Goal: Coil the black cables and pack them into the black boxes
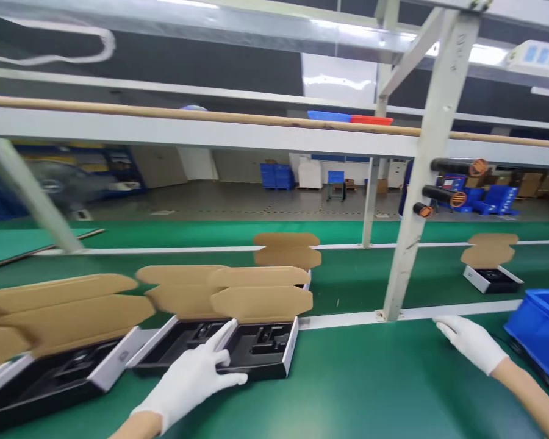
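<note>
Open and spread, the left hand [187, 381] in a white glove has its fingers on a white box with a black foam tray and tan card flaps [260, 347] at bottom middle, not gripping it. The right hand [471, 344], gloved too, is open and empty over the green belt [348, 396], near a blue plastic bin [542, 332] at right

No readable text: marks [460, 46] on white upright [432, 171] and label [123, 355] on carton [105, 373] seem too blurred.
</note>
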`<state>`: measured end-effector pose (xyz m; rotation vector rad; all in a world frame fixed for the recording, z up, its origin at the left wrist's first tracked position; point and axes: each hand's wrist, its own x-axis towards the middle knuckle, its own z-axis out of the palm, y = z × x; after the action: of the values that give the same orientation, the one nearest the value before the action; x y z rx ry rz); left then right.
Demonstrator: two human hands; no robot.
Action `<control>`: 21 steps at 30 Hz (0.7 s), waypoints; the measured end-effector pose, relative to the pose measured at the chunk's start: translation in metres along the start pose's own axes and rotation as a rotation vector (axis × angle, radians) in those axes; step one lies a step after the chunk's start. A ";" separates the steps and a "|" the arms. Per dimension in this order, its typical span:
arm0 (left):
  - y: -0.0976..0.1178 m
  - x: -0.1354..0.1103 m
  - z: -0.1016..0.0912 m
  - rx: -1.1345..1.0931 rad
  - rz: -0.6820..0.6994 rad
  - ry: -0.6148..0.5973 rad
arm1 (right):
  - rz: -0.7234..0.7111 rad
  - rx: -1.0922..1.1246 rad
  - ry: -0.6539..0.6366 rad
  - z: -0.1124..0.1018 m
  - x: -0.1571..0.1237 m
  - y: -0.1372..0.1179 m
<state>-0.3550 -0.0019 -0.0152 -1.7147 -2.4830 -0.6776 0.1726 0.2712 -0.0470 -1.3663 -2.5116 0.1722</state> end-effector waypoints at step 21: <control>0.300 -0.099 0.071 -1.421 0.099 -0.102 | -0.353 0.677 -0.345 -0.090 -0.095 -0.155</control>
<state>-0.0322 0.0245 -0.0101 -2.0222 -1.8468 -2.7769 0.1239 0.1045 0.0572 -0.6550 -2.5272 1.1377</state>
